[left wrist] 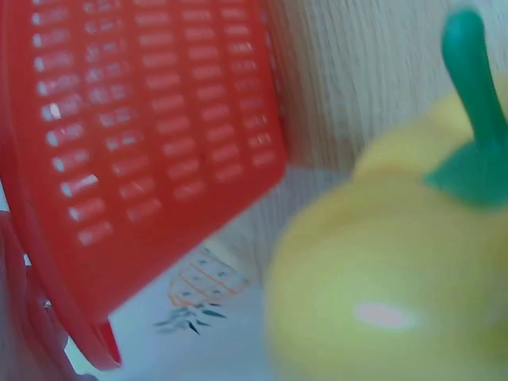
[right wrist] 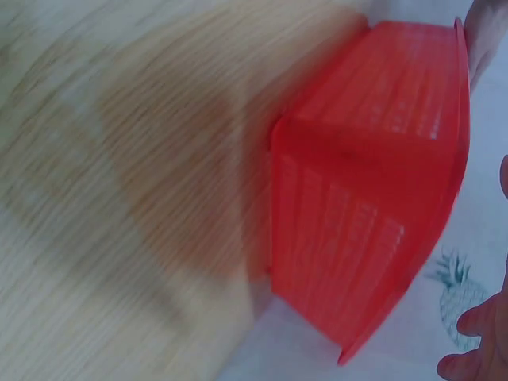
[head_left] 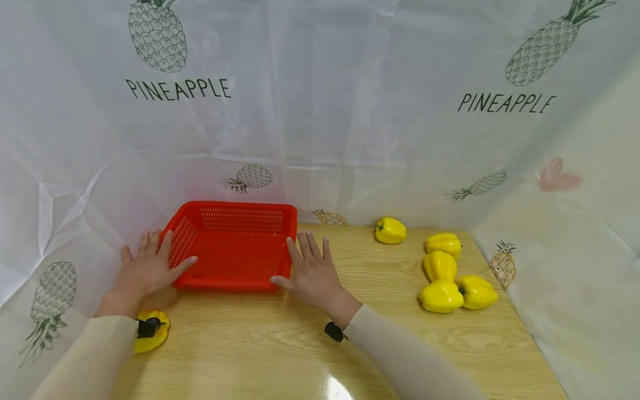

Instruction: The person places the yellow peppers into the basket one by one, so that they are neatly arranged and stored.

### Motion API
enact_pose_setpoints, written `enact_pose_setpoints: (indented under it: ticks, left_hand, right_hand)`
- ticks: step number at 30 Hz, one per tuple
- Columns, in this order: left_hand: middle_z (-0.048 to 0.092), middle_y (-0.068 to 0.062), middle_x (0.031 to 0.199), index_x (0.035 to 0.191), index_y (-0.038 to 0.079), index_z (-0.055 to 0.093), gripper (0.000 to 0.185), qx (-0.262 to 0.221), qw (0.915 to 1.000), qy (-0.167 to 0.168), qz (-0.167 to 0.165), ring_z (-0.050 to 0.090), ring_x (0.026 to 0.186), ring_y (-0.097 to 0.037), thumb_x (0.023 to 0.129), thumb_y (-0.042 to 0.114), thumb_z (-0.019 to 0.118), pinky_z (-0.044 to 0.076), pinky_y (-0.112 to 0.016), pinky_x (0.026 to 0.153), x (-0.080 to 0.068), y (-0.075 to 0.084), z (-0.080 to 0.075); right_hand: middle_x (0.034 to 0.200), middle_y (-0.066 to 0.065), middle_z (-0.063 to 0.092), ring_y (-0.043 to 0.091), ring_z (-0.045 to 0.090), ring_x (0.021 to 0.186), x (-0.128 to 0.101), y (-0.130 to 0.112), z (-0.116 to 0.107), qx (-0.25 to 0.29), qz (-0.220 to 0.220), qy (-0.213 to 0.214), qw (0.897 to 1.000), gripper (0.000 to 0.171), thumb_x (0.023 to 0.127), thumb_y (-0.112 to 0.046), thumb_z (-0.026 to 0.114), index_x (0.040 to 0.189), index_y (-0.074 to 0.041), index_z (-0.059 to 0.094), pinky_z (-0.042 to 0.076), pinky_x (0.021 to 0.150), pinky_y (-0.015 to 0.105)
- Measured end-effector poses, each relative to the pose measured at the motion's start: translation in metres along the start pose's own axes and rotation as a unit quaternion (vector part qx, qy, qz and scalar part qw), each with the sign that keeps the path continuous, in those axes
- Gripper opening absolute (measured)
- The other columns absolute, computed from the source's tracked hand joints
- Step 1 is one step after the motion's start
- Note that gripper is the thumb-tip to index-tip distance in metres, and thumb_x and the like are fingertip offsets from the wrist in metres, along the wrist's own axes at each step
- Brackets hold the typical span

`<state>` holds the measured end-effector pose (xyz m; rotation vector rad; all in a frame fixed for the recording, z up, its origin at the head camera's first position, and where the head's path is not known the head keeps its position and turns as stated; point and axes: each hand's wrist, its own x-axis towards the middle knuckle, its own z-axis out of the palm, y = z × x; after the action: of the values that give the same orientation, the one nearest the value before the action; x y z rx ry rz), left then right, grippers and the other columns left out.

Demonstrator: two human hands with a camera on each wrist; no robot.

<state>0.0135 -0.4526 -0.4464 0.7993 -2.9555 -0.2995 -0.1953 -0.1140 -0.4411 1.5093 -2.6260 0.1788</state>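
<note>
Red basket [head_left: 235,247] lying long side left-right, open side up, left hand [head_left: 147,269] and right hand [head_left: 312,272] flat-fingered against its ends, yellow peppers [head_left: 450,275] far right.

Both my arms reach forward in pale sleeves, my left hand [head_left: 150,268] and right hand [head_left: 311,272] held flat with fingers straight and spread.

1. A wooden bench [head_left: 310,355] carries everything.
2. Five yellow peppers [head_left: 442,265] lie toward three o'clock: one alone [head_left: 390,230] at the far edge, four clustered nearer the right side.
3. Another pepper [head_left: 152,331] lies at eight o'clock; its green stem [left wrist: 475,79] shows in the left wrist view.
4. A white pineapple-print sheet [head_left: 350,111] hangs behind and around the bench.
</note>
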Motion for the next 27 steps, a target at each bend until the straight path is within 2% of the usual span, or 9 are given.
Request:
enact_pose_setpoints:
  ticks: [7,13,20,27]
  left_hand:
    - [-0.011,-0.041,0.166,0.162,-0.011,-0.008,0.121,-0.026,0.9992,-0.029,-0.008,-0.014,0.153,-0.062,0.099,0.081,0.038,-0.013,-0.084,0.114,0.002,-0.01,0.0]
    - [-0.012,-0.043,0.166,0.159,-0.017,-0.008,0.122,-0.038,0.9981,-0.048,-0.003,-0.011,0.152,-0.065,0.1,0.08,0.037,-0.003,-0.08,0.119,0.003,-0.006,0.003]
    - [-0.01,-0.043,0.165,0.158,-0.02,0.0,0.121,-0.03,0.9982,-0.051,0.003,-0.008,0.152,-0.065,0.1,0.08,0.036,0.005,-0.079,0.12,-0.004,0.013,0.006]
    - [-0.004,-0.045,0.166,0.158,-0.022,0.004,0.122,-0.025,0.9986,-0.046,0.009,-0.005,0.152,-0.066,0.1,0.08,0.038,0.007,-0.077,0.122,-0.015,0.041,0.01]
  right_hand:
    - [0.179,0.009,0.008,0.032,0.0,0.166,0.006,-0.02,0.01,0.02,-0.008,-0.023,1.0,0.096,0.1,-0.08,0.033,0.171,-0.018,0.012,-0.002,0.131,0.063]
    - [0.178,0.012,0.009,0.033,0.002,0.166,0.006,-0.024,0.016,0.035,0.002,-0.033,0.999,0.099,0.1,-0.081,0.03,0.171,-0.012,0.014,0.0,0.132,0.062]
    - [0.178,0.015,0.01,0.035,0.007,0.165,0.0,-0.014,0.024,0.073,0.033,-0.046,0.996,0.106,0.1,-0.082,0.028,0.169,-0.003,0.015,0.005,0.133,0.059]
    - [0.177,0.018,0.012,0.036,0.008,0.165,-0.01,0.004,0.02,0.094,0.05,-0.047,0.993,0.107,0.1,-0.081,0.03,0.168,0.001,0.015,0.006,0.132,0.061]
